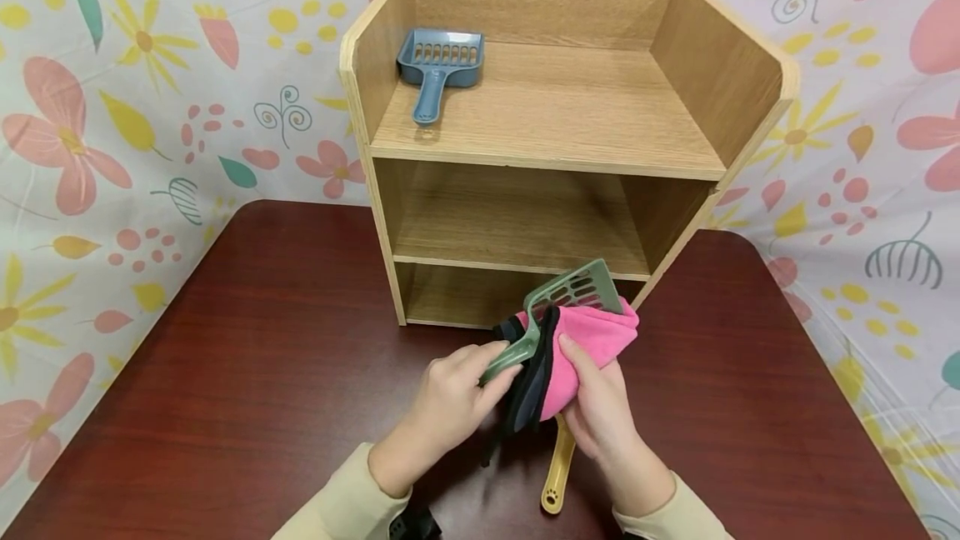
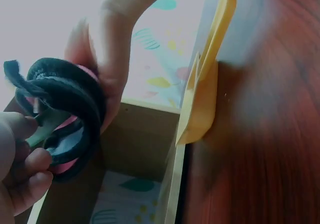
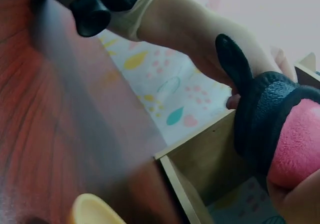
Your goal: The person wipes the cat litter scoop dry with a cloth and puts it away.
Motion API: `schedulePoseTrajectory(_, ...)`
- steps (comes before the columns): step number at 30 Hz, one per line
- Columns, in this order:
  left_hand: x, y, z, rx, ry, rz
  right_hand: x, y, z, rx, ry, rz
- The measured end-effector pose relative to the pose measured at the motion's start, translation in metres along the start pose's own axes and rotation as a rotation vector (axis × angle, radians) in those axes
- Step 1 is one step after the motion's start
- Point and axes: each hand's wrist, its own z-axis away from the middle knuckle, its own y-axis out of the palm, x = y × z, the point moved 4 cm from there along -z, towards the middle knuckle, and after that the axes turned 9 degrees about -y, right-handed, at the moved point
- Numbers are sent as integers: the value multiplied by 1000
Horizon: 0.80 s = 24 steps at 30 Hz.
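My left hand point(image 1: 450, 398) pinches the handle of a green slotted litter scoop point(image 1: 592, 283) above the table, its head tilted up and to the right. My right hand point(image 1: 604, 415) grips a pink cloth point(image 1: 588, 348) with dark grey fabric and black edging, folded against the scoop's head. In the left wrist view the cloth point(image 2: 75, 91) curves around the green scoop. A dark strap hangs from the cloth point(image 3: 300, 139) in the right wrist view. Beneath my hands lies a yellow scoop, its handle point(image 1: 558, 469) showing; the left wrist view has its yellow body point(image 2: 199, 108).
A wooden shelf unit point(image 1: 540, 158) stands at the back of the dark red table point(image 1: 247, 373). On its top level, at the left, a blue slotted scoop point(image 1: 431, 94) rests in a blue holder point(image 1: 415, 73). Flower-patterned cloth point(image 1: 180, 65) hangs behind.
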Motion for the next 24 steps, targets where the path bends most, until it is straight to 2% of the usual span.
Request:
schedulePoseTrajectory(4, 1, 1, 1, 36, 2, -33, 3, -6, -5, -112, -14, 17)
schedulePoseTrajectory(7, 2, -1, -1, 54, 13, -14, 5, -9, -8, -188, -64, 3)
schedulePoseTrajectory(11, 4, -6, -5, 63, 26, 23, 13, -14, -11, -243, -154, 19)
schedulePoseTrajectory(16, 9, -15, -11, 122, -13, 70, 21, -20, -13, -266, -220, 80)
schedulePoseTrajectory(20, 15, -21, -14, 185, -60, 113, 27, -20, -15, -245, -242, 126)
schedulePoseTrajectory(24, 20, -27, -15, 258, -103, 166, 38, -24, -17, -221, -265, 124)
